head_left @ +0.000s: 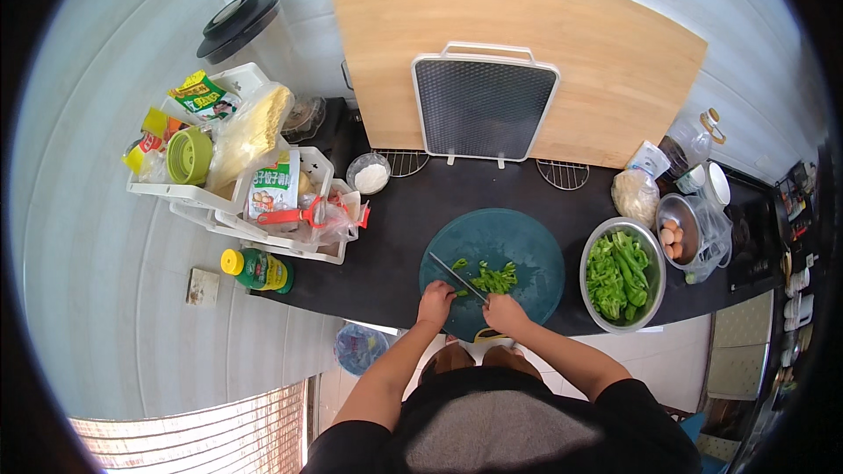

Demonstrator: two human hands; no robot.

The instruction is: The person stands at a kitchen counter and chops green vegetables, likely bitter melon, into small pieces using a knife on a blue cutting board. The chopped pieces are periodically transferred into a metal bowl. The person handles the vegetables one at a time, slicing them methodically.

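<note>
A round dark green cutting board (pixel 537 246) lies at the counter's front edge. My right hand (pixel 506 314) is wrapped round the handle of a kitchen knife (pixel 455 275), whose blade slants away to the far left over the board. On the blade's left, my left hand (pixel 435 304) has its fingers closed, and a bit of green pepper shows at the fingertips. Chopped green pepper (pixel 495 278) is heaped just right of the blade. One small piece (pixel 459 263) sits apart near the blade's far end.
At right stand a steel bowl of green peppers (pixel 625 274) and a bowl of eggs (pixel 672 239). White baskets (pixel 230 204) of packets and a yellow-capped bottle (pixel 259 270) are at left. A dark tray (pixel 486 105) leans on a wooden board (pixel 606 61) behind. A small flour bowl (pixel 369 175) sits back left.
</note>
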